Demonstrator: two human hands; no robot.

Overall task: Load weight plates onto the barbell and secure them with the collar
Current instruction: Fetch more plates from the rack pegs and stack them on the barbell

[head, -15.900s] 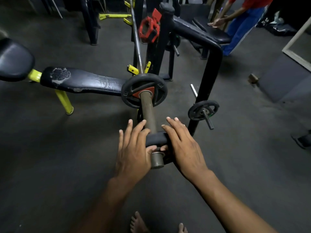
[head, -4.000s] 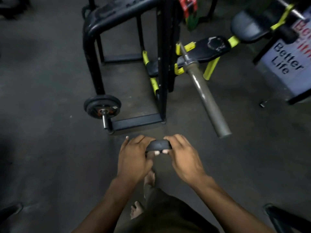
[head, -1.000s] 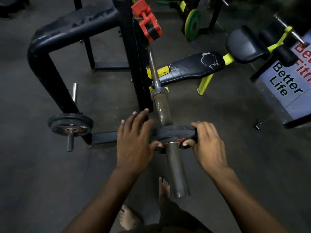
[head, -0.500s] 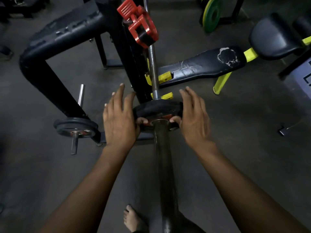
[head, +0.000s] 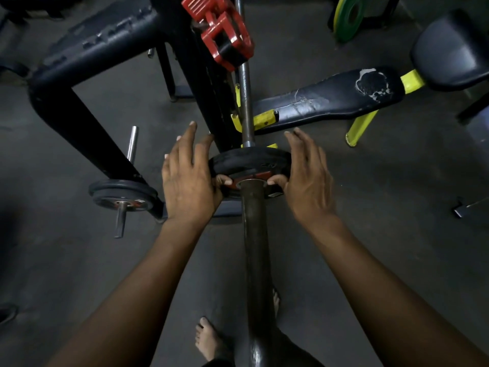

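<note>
1. Plate [head: 248, 161], black with a red inner ring, sits on the bar's sleeve [head: 255, 234], far up it near the inner end where the thin shaft [head: 246, 96] begins.
2. Left hand [head: 189, 178] presses the plate's left edge, fingers straight and spread, thumb laid on its near face.
3. Right hand [head: 307, 176] does likewise on the right edge, fingers straight, thumb tip on the face beside the sleeve.
4. Collar [head: 223, 35], red, is up on the rack upright [head: 203, 83], well apart from the plate.
5. Bench [head: 328, 102], black with worn padding and yellow legs, lies right of the shaft.
6. Second plate [head: 123, 194] sits on a storage peg at the rack's foot, left of the hands.
7. Green plate [head: 349, 15] stands at top right.
8. Bare feet [head: 209, 337] show on the dark floor [head: 66, 260] beside the sleeve's near end.
</note>
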